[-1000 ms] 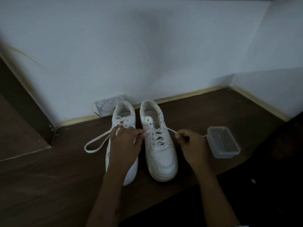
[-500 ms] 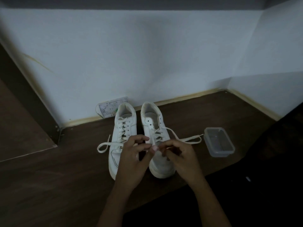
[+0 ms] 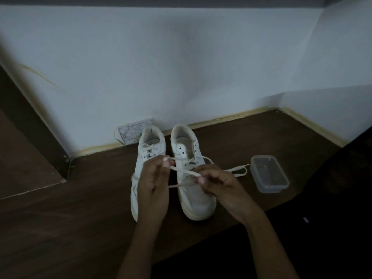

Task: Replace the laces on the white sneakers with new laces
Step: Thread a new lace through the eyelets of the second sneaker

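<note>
Here, left hand [image 3: 153, 184] pinching one stretch of the white lace [image 3: 181, 171] at the fingertips, right hand [image 3: 219, 185] pinching another, both raised over the right sneaker [image 3: 193, 190] on the wooden floor [image 3: 80, 228], probably to cross the ends. Beside it, left sneaker [image 3: 148, 158] laced to the top; loose lace tail trailing toward the plastic box [image 3: 268, 174].
</note>
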`<action>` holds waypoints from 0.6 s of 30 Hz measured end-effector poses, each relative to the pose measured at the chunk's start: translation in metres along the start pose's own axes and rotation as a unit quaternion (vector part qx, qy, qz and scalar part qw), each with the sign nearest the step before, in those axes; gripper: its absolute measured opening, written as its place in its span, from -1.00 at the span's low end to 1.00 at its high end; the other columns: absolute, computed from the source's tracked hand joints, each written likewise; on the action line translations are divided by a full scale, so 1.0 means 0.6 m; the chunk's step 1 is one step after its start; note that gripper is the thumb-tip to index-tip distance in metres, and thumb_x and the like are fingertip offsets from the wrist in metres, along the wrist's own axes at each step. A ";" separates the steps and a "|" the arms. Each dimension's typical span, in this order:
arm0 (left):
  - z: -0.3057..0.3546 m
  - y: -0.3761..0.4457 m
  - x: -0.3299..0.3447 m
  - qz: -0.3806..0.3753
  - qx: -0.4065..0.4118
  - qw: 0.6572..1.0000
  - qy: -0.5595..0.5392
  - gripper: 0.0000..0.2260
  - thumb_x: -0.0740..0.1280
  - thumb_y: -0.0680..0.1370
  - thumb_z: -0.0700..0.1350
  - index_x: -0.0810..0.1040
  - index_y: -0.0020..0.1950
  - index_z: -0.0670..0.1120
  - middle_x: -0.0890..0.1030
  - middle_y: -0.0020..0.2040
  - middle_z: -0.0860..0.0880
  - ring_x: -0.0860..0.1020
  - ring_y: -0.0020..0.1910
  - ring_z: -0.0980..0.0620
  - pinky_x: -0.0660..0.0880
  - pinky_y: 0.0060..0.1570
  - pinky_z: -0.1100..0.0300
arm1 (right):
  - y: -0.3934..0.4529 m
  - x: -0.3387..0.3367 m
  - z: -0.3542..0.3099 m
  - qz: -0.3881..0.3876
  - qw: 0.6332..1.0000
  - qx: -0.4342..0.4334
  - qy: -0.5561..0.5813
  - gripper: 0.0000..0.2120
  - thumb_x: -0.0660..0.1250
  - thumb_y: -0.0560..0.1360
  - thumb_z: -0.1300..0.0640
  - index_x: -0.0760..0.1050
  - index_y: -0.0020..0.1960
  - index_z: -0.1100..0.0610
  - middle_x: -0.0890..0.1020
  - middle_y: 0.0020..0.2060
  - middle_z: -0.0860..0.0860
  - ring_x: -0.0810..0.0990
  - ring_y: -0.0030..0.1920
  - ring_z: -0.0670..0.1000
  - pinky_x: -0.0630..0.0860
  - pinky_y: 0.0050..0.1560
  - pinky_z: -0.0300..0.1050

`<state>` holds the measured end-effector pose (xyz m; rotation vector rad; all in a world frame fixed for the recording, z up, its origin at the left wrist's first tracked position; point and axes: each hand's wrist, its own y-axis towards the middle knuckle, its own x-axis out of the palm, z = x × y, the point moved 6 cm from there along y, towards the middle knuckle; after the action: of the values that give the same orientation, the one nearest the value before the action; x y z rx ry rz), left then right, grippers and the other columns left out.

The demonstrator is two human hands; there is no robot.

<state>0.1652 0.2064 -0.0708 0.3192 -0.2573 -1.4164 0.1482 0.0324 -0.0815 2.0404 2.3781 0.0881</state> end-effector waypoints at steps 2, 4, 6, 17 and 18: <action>-0.023 0.008 -0.016 0.058 -0.107 0.987 -0.105 -0.83 0.18 0.66 -0.16 0.57 0.03 -0.10 0.66 -0.01 0.02 0.64 -0.04 0.13 0.54 -0.07 0.34 | -0.003 -0.022 -0.005 -0.003 1.000 0.002 0.015 -0.78 0.34 0.49 0.08 0.61 0.02 0.21 0.62 -0.04 0.07 0.46 -0.24 -0.05 0.39 -0.27 -0.26; -0.038 0.012 -0.018 0.085 -0.194 0.953 -0.216 -0.81 0.16 0.67 -0.15 0.54 0.00 -0.16 0.65 -0.04 -0.08 0.68 -0.14 0.03 0.59 -0.13 0.26 | -0.005 -0.046 -0.003 0.016 0.999 0.008 0.039 -0.84 0.31 0.50 0.10 0.62 -0.05 0.14 0.65 -0.15 0.09 0.41 -0.30 -0.05 0.34 -0.32 -0.23; -0.041 0.018 -0.018 0.101 -0.221 0.942 -0.230 -0.82 0.19 0.66 -0.14 0.55 0.00 -0.19 0.63 -0.07 -0.11 0.67 -0.27 0.04 0.61 -0.20 0.23 | -0.007 -0.067 -0.005 0.057 0.998 0.003 0.033 -0.85 0.29 0.50 0.12 0.64 -0.08 0.10 0.62 -0.26 0.06 0.39 -0.32 0.01 0.31 -0.33 -0.21; 0.006 0.014 0.071 -0.121 0.186 0.942 0.253 -0.73 0.32 0.56 0.04 0.55 0.26 0.10 0.54 0.16 0.23 0.44 0.23 0.26 0.33 0.31 0.11 | 0.020 -0.038 -0.005 0.063 0.983 -0.082 -0.155 -0.85 0.32 0.49 0.06 0.63 0.01 0.01 0.68 -0.09 -0.06 0.63 -0.03 -0.12 0.54 -0.03 -0.26; 0.000 0.012 0.080 -0.135 0.195 0.941 0.240 -0.77 0.35 0.54 -0.02 0.59 0.19 0.09 0.58 0.10 0.24 0.48 0.18 0.29 0.35 0.30 0.04 | 0.023 -0.032 -0.005 0.051 0.982 -0.091 -0.158 -0.86 0.31 0.50 0.07 0.63 0.00 0.00 0.68 -0.09 -0.07 0.63 -0.01 -0.11 0.55 -0.01 -0.24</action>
<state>0.1785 0.1600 -0.0691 1.0438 -0.0910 -1.5016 0.1645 0.0153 -0.0784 1.9269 2.0012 -0.0179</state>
